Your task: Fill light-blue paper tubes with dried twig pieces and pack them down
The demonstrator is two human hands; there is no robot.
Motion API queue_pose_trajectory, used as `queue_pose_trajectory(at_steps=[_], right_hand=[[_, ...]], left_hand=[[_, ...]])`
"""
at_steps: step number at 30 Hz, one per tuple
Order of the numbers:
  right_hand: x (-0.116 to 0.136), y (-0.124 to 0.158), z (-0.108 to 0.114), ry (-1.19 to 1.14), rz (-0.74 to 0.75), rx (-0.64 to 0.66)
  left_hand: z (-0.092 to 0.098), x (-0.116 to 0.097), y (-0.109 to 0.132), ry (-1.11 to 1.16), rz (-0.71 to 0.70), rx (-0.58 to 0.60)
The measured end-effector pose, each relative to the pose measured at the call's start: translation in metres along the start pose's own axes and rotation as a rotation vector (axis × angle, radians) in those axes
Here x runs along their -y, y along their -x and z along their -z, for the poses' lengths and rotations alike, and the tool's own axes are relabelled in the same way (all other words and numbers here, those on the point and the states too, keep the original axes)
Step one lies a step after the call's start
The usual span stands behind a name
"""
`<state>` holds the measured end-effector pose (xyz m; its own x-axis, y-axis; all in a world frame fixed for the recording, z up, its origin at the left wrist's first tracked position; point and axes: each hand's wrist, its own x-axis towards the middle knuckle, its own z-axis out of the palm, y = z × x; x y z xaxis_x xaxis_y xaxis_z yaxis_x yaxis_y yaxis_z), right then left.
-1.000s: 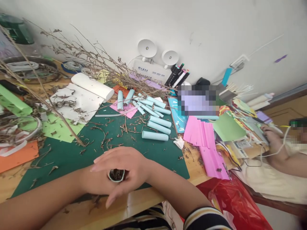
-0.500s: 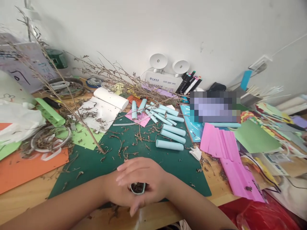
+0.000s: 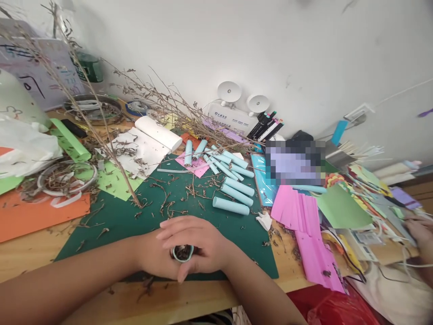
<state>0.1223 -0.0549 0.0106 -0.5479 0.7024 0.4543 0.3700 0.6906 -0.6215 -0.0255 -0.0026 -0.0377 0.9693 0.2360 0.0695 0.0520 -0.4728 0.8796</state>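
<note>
Between my two hands, close to the front edge of the green cutting mat, is a light blue paper tube. Its open end faces up at me and shows dry brown plant bits packed inside. My left hand is closed around the tube, its fingers mostly hidden. Over it lies my right hand, curved around the tube with its thumb near the rim. Several more blue paper tubes lie on the mat beyond my hands. Dry leaf crumbs and twigs are scattered about them.
Long dry branches reach across the left and back. A white paper roll lies on torn white paper. Pink crepe paper and a green sheet lie right, a red bag below. Another person's hand is at the far right.
The view has shifted and tilted, bringing another person's hand into sight at the far right. My hands keep nearly the same grip around the tube.
</note>
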Motion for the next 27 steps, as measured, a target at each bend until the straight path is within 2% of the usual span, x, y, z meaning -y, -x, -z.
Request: queue_pose_trajectory(at_steps=[4, 7, 11, 14, 16, 20, 21, 22, 24, 27], right_hand=[[-0.002, 0.003, -0.003, 0.085, -0.060, 0.090], [-0.003, 0.002, -0.007, 0.124, -0.067, 0.110], [0.002, -0.002, 0.002, 0.173, -0.005, 0.038], [0.016, 0.016, 0.026, 0.331, -0.053, -0.086], [0.025, 0.045, 0.049, 0.418, -0.197, -0.219], [0.033, 0.122, 0.093, 0.675, -0.847, -0.702], [0.033, 0.139, 0.101, 0.735, -1.003, -0.739], [0.032, 0.153, 0.106, 0.779, -1.120, -0.706], [0.028, 0.175, 0.109, 0.798, -1.261, -0.598], [0.020, 0.193, 0.101, 0.755, -1.335, -0.502]], left_hand=[[-0.002, 0.001, 0.002, -0.078, 0.000, -0.013], [0.000, -0.002, 0.000, -0.063, 0.001, 0.034], [0.006, -0.013, -0.012, -0.023, -0.039, 0.079], [0.008, -0.024, -0.021, 0.091, -0.037, 0.122], [0.008, -0.031, -0.024, 0.173, 0.005, 0.149], [0.006, -0.036, -0.025, 0.191, 0.029, 0.067], [0.006, -0.036, -0.024, 0.191, 0.026, 0.053], [0.006, -0.036, -0.024, 0.192, 0.020, 0.047], [0.006, -0.035, -0.023, 0.193, 0.010, 0.050], [0.008, -0.034, -0.023, 0.195, 0.012, 0.061]])
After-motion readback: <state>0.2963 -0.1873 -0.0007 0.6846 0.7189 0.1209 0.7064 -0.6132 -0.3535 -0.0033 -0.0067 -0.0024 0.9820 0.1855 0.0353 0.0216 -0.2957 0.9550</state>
